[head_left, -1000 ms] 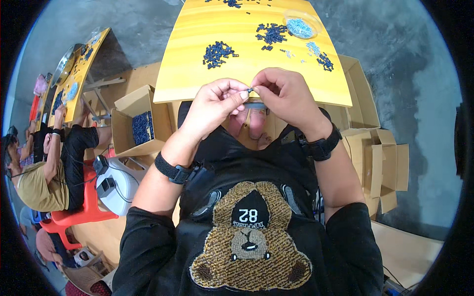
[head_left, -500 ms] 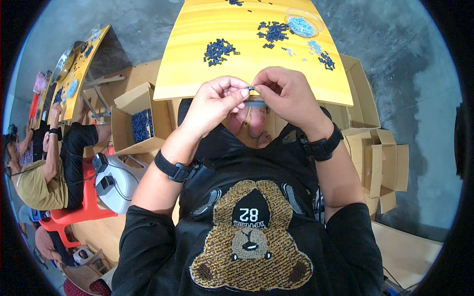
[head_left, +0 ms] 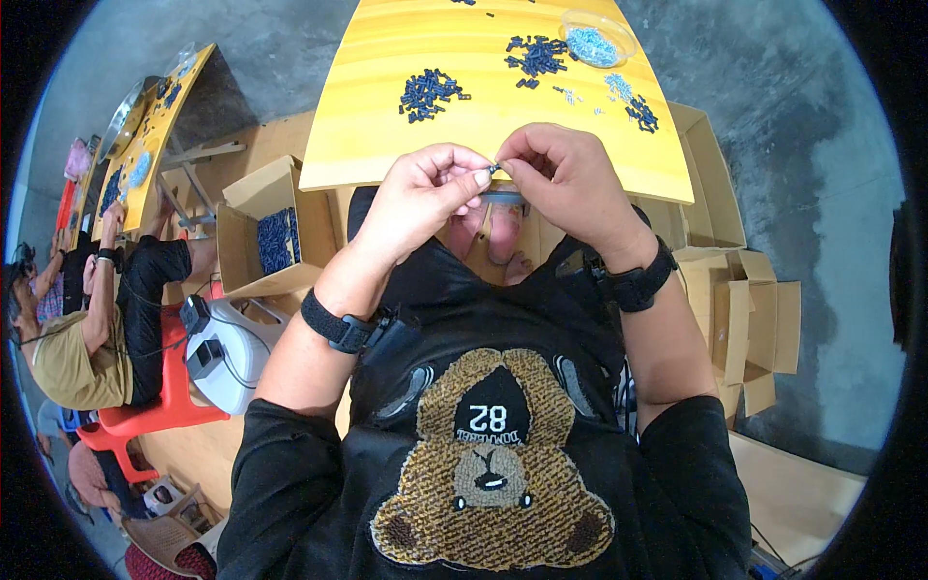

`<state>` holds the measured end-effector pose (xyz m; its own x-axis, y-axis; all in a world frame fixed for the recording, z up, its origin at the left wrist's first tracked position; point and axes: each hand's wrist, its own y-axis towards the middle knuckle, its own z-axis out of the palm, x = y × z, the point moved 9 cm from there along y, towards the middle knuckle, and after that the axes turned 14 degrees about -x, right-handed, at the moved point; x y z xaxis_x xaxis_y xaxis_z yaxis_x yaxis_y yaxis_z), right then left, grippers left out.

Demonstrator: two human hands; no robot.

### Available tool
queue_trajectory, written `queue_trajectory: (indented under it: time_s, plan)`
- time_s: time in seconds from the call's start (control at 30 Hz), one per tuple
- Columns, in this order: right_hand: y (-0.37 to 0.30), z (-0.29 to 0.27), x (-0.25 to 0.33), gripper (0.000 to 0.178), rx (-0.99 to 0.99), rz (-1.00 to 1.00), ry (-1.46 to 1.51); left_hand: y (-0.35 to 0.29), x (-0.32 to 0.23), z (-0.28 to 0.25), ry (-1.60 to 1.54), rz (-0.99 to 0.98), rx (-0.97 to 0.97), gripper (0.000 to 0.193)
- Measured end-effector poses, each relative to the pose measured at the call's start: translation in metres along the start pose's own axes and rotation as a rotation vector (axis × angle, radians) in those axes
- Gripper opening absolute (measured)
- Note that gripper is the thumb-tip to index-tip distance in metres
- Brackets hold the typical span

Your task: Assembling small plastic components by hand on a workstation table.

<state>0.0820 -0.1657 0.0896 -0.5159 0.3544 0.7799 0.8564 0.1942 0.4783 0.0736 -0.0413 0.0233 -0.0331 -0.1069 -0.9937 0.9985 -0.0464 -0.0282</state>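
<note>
While both hands meet at the near edge of the yellow table (head_left: 406, 58), a tiny dark part (head_left: 494, 170) sits pinched right between them.

Left hand (head_left: 420, 198) and right hand (head_left: 570, 179) are both closed on that little piece, fingertips touching, so it's basically only peeking out at the pinch point. Further up the table there's a pile of dark blue parts (head_left: 428, 94), another dark pile (head_left: 536, 55) and a clear bowl (head_left: 596, 39) of pale blue bits. Cardboard box (head_left: 271, 237) of blue parts on the left.
</note>
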Motion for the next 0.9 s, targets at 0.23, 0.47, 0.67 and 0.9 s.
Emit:
queue_trajectory:
  time_s: [0.23,0.47,0.67,0.9]
  plan:
    - [-0.0014,-0.0024,-0.0023,0.007,0.003,0.062,0.014,0.0000,0.0015,0.0001,0.012,0.007,0.018,0.017]
    - [-0.0024,-0.0009,-0.0004,0.007,0.002,0.028,0.026,-0.0003,0.0027,0.0001,0.012,-0.009,0.011,0.017]
    - [-0.0014,0.0000,-0.0010,0.007,0.001,0.019,0.019,0.0004,0.0015,-0.0005,-0.010,0.001,-0.013,0.015]
    - [-0.0031,0.0013,-0.0035,0.008,0.027,0.078,0.050,0.0007,0.0017,0.0015,-0.010,0.013,-0.002,0.015]
